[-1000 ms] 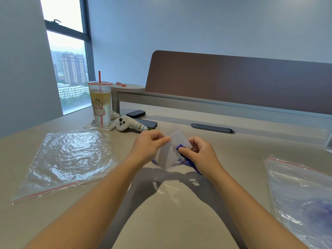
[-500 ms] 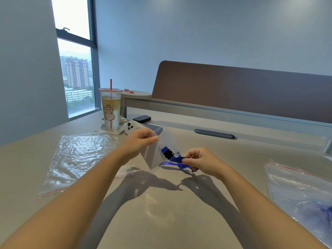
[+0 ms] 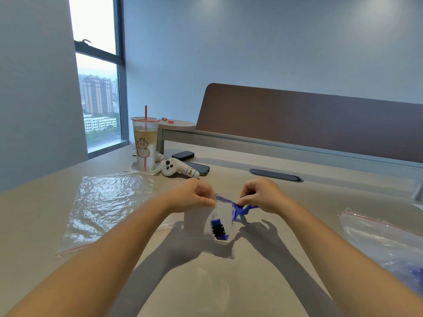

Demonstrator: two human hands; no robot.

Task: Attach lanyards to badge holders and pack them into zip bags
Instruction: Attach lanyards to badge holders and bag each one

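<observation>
Clear plastic, a badge holder (image 3: 220, 216), hangs between the two hands above the pale surface (image 3: 206, 294), its lower edge close to the top or just touching it. The left hand (image 3: 194, 194) pinches the holder's upper left corner with curled fingers. The right hand (image 3: 263, 195) is curled round the blue lanyard (image 3: 240, 209), whose strap runs from those fingers across the top of the holder and down its face. The black clip (image 3: 218, 229) of the lanyard lies against the lower part of the clear sleeve, with a short blue tail below it.

The step in hand looks to be the attaching itself: the clip appears to be on or at the holder, though whether it is actually fastened through a slot cannot be told. Packing has not begun for this piece.

An empty-looking zip bag (image 3: 107, 207) lies flat to the left, well apart from the hands. Another zip bag with blue contents (image 3: 389, 243) lies at the right edge, probably already holding finished pieces.

The next move likely calls for gathering the loose strap against the holder so that it forms one compact bundle, then freeing one hand to open a bag mouth. The thin film and the trailing strap could both snag at the zip.

At the far side stand a drink cup (image 3: 145, 143), a white controller (image 3: 176, 169) and two phones (image 3: 183, 154).
</observation>
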